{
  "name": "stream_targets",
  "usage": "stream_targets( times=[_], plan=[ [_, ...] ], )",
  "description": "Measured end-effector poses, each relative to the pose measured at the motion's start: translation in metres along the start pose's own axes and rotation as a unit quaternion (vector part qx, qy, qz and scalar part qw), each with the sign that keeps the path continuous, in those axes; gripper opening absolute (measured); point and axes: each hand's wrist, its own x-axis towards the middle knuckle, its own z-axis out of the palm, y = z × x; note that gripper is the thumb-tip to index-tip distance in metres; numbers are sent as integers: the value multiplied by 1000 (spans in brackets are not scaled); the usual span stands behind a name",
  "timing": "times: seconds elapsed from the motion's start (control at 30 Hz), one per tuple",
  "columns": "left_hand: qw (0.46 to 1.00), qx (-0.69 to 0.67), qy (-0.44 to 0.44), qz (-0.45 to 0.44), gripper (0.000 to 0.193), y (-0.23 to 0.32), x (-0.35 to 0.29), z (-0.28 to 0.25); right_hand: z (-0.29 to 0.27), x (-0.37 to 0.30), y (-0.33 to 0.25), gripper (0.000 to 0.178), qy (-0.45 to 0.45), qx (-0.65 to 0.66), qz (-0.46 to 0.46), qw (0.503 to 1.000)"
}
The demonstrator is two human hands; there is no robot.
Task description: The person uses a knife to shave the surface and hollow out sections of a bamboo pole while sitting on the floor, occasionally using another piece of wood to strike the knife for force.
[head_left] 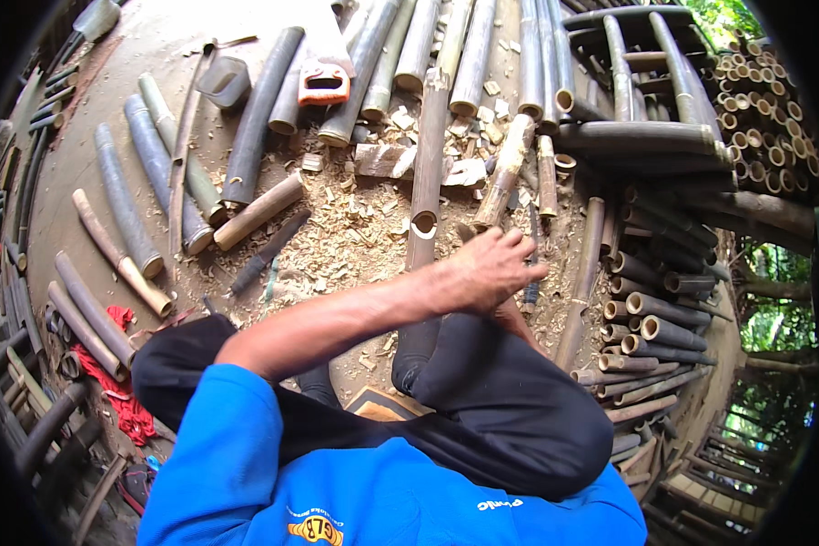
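My left arm reaches across my lap to the right, and my left hand is above my right knee with its fingers curled. Whatever they hold, if anything, is hidden. Just below it a small part of my right hand shows; its fingers are out of sight. Left of my hands a long bamboo pole runs away from me, with a rounded notch cut in its near end. A battered wooden piece lies just beyond my left hand. Beside my hands is a thin tool with a dark handle.
A wood block lies under the pole among pale chips. Bamboo lengths fan out ahead and left, with an orange-handled saw and a clear plastic container. Cut bamboo is stacked right, near a bamboo rack.
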Motion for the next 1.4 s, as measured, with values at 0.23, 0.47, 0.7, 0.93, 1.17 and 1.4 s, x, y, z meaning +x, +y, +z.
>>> stream_targets(
  times=[0.23, 0.47, 0.7, 0.93, 1.17, 1.4],
  plan=[
    [953, -82, -286, -62, 99, -83, 31, 100, 6, 30, 30, 51, 57, -156, 156, 974],
    [938, -318, -93, -105, 67, -108, 32, 82, -4, 59, -63, 56, -67, -336, 219, 914],
    [848, -427, 240, -201, 75, -119, 13, 78, 1, 147, -97, 40, -331, -751, -109, 561],
    [739, -353, 475, -322, 91, -113, 9, 105, 87, 182, -108, 18, -345, -831, -163, 406],
    [787, -324, 409, -330, 108, -65, 20, 110, 24, 139, -111, 20, -362, -780, -168, 482],
    [855, -453, 115, -223, 108, -88, -9, 88, 7, 87, -63, 34, -322, -660, -13, 679]
  ],
)
